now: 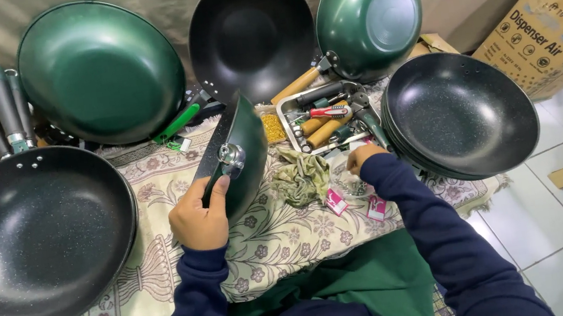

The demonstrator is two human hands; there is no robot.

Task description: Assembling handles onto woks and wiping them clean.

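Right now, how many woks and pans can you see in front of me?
6 at least: a black one far left, green back left, black back centre, green upturned back right, a black stack at right, possibly hiding more, and one in the left hand.

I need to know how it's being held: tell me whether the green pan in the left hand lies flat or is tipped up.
Tipped up. The green pan stands on edge, held by the left hand over the patterned mat.

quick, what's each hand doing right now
Left hand: closed on the rim of the tilted green wok.
Right hand: reaching into a clear plastic bag; grip cannot be told.
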